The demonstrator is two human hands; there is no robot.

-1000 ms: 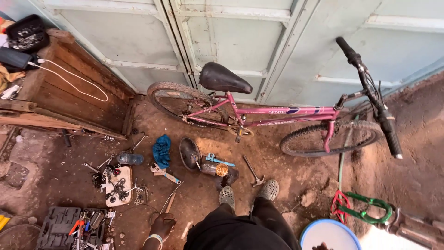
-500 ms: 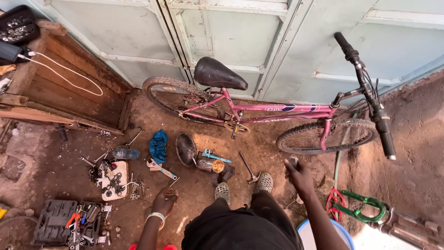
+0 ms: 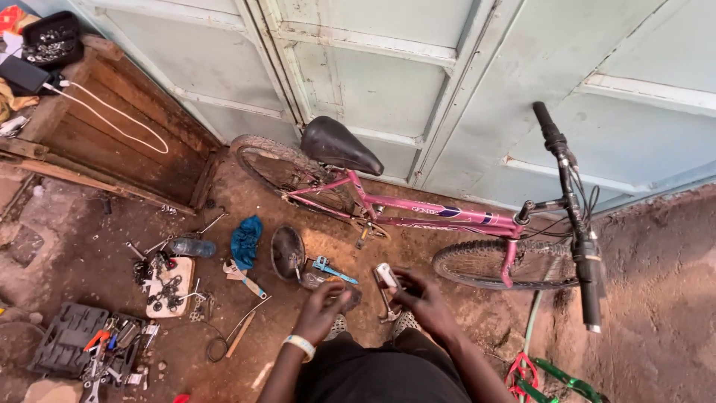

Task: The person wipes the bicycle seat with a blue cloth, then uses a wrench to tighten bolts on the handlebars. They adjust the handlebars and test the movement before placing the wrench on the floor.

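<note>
A pink bicycle [image 3: 447, 216] with a black saddle [image 3: 339, 145] leans against pale metal doors. In front of me my right hand [image 3: 421, 298] holds a small silver metal part [image 3: 386, 275] between its fingers. My left hand [image 3: 322, 302], with a white wristband, is raised beside it; its fingertips curl towards the same part, and I cannot tell whether they touch it. Both hands hover above my dark trousers and shoes, over the dirt floor.
On the dirt lie a blue rag [image 3: 245, 240], a dark round pan [image 3: 288, 252], a blue wrench [image 3: 333, 269], a white board with small parts [image 3: 168, 286] and an open tool case [image 3: 78, 339]. A wooden bench [image 3: 97, 142] stands left; a red and green frame [image 3: 544, 377] lies bottom right.
Both hands rose from low at my sides and came together in front of me. The right hand now holds a silver part. The view tilted and moved closer.
</note>
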